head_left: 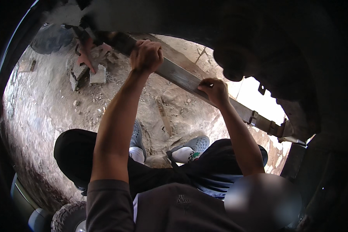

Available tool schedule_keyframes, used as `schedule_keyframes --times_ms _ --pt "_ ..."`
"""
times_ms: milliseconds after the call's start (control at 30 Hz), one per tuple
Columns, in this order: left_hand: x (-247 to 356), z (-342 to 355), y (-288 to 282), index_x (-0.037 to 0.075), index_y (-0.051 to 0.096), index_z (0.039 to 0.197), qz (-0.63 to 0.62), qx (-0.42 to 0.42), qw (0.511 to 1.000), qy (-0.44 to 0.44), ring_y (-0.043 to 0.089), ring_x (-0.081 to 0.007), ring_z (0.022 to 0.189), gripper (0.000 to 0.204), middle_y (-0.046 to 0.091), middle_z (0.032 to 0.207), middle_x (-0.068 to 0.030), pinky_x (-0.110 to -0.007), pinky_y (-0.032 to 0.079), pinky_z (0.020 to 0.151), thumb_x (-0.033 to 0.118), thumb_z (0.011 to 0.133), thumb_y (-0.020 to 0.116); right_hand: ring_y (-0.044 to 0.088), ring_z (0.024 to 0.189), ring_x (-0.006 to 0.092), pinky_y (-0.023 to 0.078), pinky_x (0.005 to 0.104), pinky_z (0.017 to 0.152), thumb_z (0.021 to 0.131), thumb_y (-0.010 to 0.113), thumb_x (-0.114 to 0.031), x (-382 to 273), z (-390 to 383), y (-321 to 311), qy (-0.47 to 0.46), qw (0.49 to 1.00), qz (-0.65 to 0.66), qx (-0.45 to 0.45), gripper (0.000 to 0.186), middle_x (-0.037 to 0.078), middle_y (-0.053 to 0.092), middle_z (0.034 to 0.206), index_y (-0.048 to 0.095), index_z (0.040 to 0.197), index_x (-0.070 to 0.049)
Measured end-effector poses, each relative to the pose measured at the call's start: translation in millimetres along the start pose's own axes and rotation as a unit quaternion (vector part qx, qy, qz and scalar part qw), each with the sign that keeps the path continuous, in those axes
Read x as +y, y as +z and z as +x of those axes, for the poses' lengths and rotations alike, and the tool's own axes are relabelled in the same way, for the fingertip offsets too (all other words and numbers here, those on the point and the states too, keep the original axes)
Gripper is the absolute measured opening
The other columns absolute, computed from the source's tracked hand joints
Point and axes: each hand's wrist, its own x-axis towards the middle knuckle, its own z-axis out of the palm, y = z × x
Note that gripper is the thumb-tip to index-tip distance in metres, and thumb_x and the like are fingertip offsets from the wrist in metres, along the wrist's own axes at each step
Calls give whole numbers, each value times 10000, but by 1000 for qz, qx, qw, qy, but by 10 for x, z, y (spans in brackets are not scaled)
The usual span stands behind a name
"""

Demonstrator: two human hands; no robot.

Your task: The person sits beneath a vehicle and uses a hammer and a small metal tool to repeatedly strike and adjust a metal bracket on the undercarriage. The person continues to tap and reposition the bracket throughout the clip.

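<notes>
A long grey leaf spring (178, 74) slants down from upper left to right under a dark vehicle underside. Its right part carries a metal clip (253, 118). High on the left, my left hand (146, 57) is closed over the spring's edge, knuckles up; its fingertips are mostly hidden. My right hand (215, 92) sits farther along, touching the spring, with thumb and forefinger curled into a pinch. Whatever lies between those fingers is too small to make out.
A red metal stand (85, 56) rises beside broken concrete blocks (98, 74) at far left. A wooden strip (163, 115) lies on the dusty floor beyond my clog shoes (200, 144). A tyre (67, 218) is at lower left. Dark vehicle parts (255, 42) hang overhead at right.
</notes>
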Motion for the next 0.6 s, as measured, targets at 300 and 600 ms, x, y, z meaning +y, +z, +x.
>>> schedule_keyframes --times_ms 300,600 --pt "-2 24 24 124 677 753 0 9 1000 19 718 -291 886 163 739 819 -106 -425 508 945 152 878 576 764 850 180 575 336 823 808 881 -214 -548 617 906 -17 994 51 95 186 79 814 913 826 931 -85" --pt "-65 -48 12 121 688 774 27 -2 1000 3 719 -286 903 171 751 852 -110 -423 495 972 155 886 564 754 822 186 568 346 813 803 892 -224 -165 135 288 34 998 56 14 187 67 806 877 826 922 -96"
